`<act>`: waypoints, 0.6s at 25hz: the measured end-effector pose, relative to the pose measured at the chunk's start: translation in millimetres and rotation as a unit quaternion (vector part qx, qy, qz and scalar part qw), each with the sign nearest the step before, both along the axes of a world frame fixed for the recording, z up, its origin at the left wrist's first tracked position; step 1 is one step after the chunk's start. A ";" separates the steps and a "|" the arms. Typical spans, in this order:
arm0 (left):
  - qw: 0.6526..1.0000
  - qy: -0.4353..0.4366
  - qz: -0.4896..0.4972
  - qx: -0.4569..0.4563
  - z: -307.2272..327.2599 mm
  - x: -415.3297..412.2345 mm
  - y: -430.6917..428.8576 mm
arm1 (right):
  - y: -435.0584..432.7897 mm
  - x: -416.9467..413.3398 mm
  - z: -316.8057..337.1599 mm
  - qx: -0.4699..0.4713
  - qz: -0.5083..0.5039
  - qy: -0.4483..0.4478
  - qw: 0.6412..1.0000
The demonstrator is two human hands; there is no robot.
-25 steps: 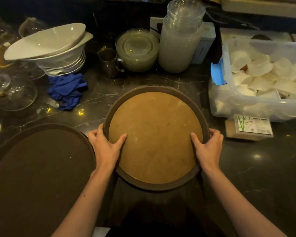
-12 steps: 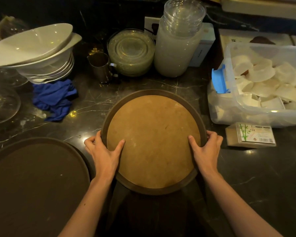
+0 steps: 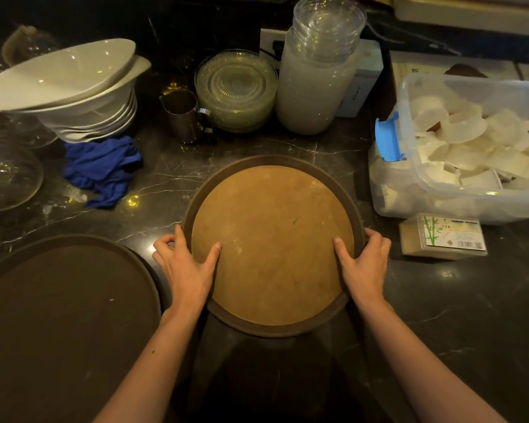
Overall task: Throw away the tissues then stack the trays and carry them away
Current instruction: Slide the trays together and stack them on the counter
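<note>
**A:** Two trays in shot, and both hands are on one of them. The left hand (image 3: pixel 186 264) and the right hand (image 3: pixel 364 261) are clamped on opposite sides of the round tan tray (image 3: pixel 272 239), thumbs lying on its face, fingers curled over the dark rim.

**B:** Where's it sitting?

**A:** Front and centre on the black marble counter (image 3: pixel 458 306), its near edge hanging out past the counter toward the person. The second one, the dark tray (image 3: pixel 64 315), lies flat just to the left, close by but not touching as far as I can see.

**B:** No tissues on either tray?

**A:** None that I can make out on them, so I'd call this the stacking stage.

**B:** How will it handle?

**A:** Stiff and flat, I'd guess, and light while empty. That raised rim is the place to hold, at opposite sides just as the hands sit now. The worn face looks grippy rather than slick, though I'm judging by sheen alone.

**B:** Hazards?

**A:** The stacked white bowls (image 3: pixel 74 96), the glass plates (image 3: pixel 235 90) and the steel jug (image 3: pixel 182 116) crowd the back of the counter. A wide swing could clip them.
</note>
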State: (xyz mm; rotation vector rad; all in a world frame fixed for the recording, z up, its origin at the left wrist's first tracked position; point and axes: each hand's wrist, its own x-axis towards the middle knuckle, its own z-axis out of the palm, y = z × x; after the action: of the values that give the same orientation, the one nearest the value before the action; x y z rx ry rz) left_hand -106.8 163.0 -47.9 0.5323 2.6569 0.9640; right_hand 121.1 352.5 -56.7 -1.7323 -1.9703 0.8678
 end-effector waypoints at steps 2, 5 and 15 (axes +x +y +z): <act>1.000 0.001 -0.005 -0.006 4.0 3.6 -2.1 | -0.6 3.3 3.5 -0.014 0.020 -0.014 1.000; 1.000 0.000 -0.026 0.004 14.5 15.1 -9.2 | -5.5 10.5 12.4 -0.021 0.057 -0.040 0.997; 0.988 0.085 -0.083 0.101 58.8 61.1 -51.5 | -47.1 32.5 51.9 0.089 0.194 0.014 0.977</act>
State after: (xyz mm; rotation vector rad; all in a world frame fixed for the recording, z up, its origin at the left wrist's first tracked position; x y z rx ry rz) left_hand -45.7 111.5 10.9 0.9023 2.6211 1.1918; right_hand 153.6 305.4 -4.8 -1.2490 -2.3306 0.7991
